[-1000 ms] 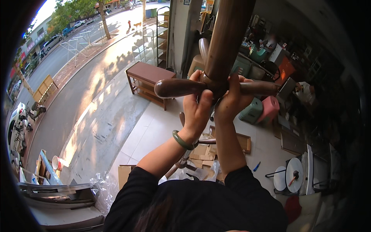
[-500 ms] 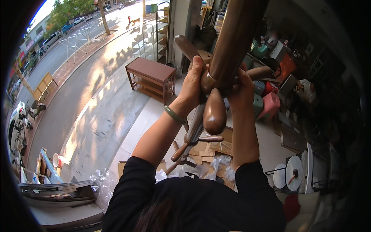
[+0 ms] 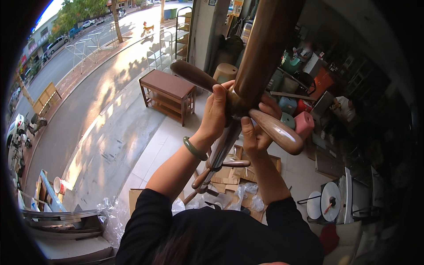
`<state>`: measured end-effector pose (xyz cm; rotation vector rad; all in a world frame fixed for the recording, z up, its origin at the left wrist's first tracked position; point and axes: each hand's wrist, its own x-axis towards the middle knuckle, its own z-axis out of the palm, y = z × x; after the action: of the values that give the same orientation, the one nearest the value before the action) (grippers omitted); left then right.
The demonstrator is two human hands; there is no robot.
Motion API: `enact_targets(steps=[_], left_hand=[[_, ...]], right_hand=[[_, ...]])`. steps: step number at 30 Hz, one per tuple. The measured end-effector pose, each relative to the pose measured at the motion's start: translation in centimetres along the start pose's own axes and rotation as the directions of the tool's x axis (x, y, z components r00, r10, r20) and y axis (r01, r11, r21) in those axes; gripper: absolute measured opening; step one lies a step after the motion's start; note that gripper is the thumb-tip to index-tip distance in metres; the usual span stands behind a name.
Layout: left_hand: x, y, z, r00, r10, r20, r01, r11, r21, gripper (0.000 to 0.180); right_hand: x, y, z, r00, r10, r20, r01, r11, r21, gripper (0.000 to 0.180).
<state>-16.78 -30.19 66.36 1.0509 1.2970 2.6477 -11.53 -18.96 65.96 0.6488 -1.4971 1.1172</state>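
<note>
A brown wooden coat stand (image 3: 265, 48) rises in front of me, its thick upper pole leaning up and to the right. My left hand (image 3: 214, 109) is closed round the collar from the left, thumb upward, beneath a rounded peg (image 3: 193, 74) that points up-left. From the right, my right hand (image 3: 259, 132) grips the same collar, its thumb just below another peg (image 3: 279, 132) that points down-right. A thinner grey-brown shaft (image 3: 225, 141) runs down from the collar to a lower set of pegs (image 3: 236, 164). Part of my right fingers is hidden behind the pole.
Flattened cardboard (image 3: 226, 176) and clear plastic (image 3: 242, 194) lie on the floor below. A brown shelf bench (image 3: 169, 84) stands at the left. Right of me are coloured stools (image 3: 304, 123), round white tops (image 3: 330, 201) and a person (image 3: 344, 108). A street (image 3: 66, 128) runs along the left.
The collar has turned, swinging the front peg from pointing down toward me to the right. The left peg has swung lower and outward. My right hand has shifted down and inward, its thumb now showing.
</note>
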Motion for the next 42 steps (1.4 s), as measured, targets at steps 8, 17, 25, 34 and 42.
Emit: enact_targets(steps=[8,17,25,34,42], left_hand=[[3.8,-1.0,-1.7,0.841,-0.353,0.411,0.526,0.712,-0.464,0.062],[3.6,-4.9,-4.6,0.82,-0.474,0.321,0.536,0.833,-0.14,0.03],[-3.2,-0.4,1.3,0.907,0.415,-0.08,-0.39,0.895,0.218,0.075],[-0.7,-1.6,-0.3,0.993,-0.067,-0.093,0.066,0.998,-0.01,0.081],[1.9,-0.3,-0.6,0.975,-0.224,-0.007,0.223,0.971,-0.083,0.05]], right_hand=[[2.0,1.8,-1.9,0.753,0.543,0.37,-0.634,0.45,0.629,0.099],[5.5,6.0,-1.7,0.823,0.278,0.495,-0.552,0.192,0.811,0.08],[4.8,5.9,-0.1,0.513,0.543,0.665,-0.81,0.05,0.584,0.026],[4.0,4.3,-0.2,0.486,0.671,0.56,-0.679,-0.115,0.726,0.023],[2.0,-1.4,0.8,0.819,0.549,-0.167,-0.397,0.752,0.527,0.042]])
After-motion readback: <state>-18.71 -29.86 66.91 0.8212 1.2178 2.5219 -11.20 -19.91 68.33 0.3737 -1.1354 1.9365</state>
